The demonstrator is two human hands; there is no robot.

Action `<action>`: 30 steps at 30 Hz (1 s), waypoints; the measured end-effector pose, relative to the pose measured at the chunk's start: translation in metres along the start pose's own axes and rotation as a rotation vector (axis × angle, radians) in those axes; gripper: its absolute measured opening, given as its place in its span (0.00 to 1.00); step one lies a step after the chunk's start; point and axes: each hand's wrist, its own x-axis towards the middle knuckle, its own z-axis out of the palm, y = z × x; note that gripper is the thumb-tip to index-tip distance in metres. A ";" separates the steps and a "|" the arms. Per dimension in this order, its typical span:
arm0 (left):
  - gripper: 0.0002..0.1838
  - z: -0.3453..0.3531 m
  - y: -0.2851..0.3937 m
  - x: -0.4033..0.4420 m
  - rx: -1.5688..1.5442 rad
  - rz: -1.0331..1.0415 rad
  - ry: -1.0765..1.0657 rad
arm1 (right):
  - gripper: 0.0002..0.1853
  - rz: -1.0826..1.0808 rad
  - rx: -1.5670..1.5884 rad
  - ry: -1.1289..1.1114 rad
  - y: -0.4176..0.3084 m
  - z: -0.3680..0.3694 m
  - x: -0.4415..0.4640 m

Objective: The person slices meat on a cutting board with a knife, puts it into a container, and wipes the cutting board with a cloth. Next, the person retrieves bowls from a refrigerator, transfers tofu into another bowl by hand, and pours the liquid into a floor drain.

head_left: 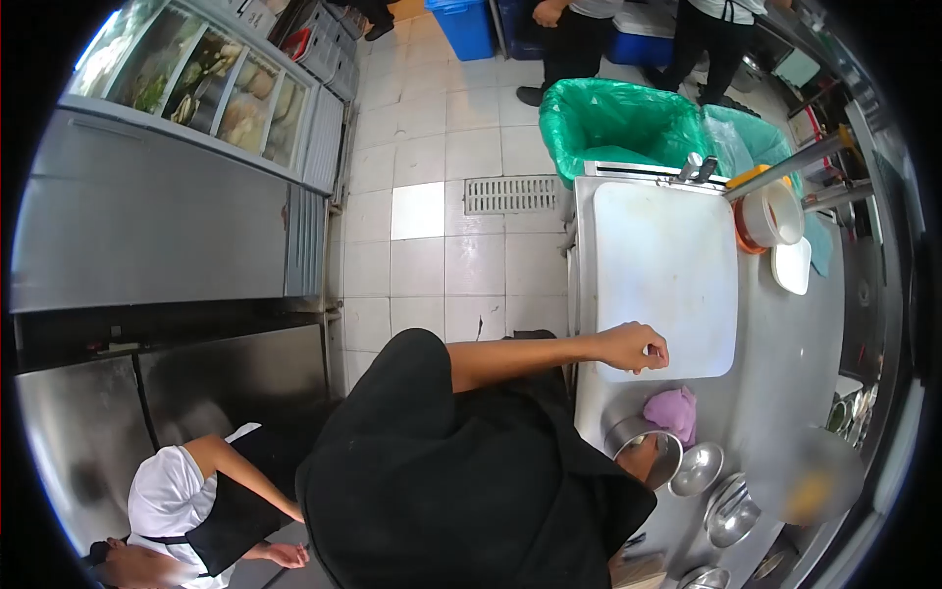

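Observation:
My left hand is over the near end of a white cutting board, its fingers curled in with nothing visible in them. Just beside it a crumpled purple cloth lies against a metal pot. Skin tone shows inside the pot's mouth, perhaps my right hand or a reflection; no fingers can be made out. Metal bowls stand close to the pot, one holding utensils.
Green-lined bins stand beyond the board, near two people. A white tub and white lid are on the steel counter. A co-worker in a white shirt is at lower left, below a glass-topped refrigerated counter.

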 end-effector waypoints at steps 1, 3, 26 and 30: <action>0.13 0.001 0.001 0.001 0.007 -0.001 -0.010 | 0.22 0.003 0.009 0.005 0.001 -0.001 -0.002; 0.12 0.009 0.001 0.006 -0.011 0.036 -0.033 | 0.23 0.011 0.025 0.012 0.001 -0.001 -0.004; 0.12 0.069 0.024 0.036 0.005 -0.086 -0.300 | 0.30 -0.102 0.403 -0.012 0.003 -0.020 0.004; 0.12 0.071 0.027 0.036 0.008 -0.110 -0.317 | 0.30 -0.079 0.531 -0.130 0.007 -0.038 -0.005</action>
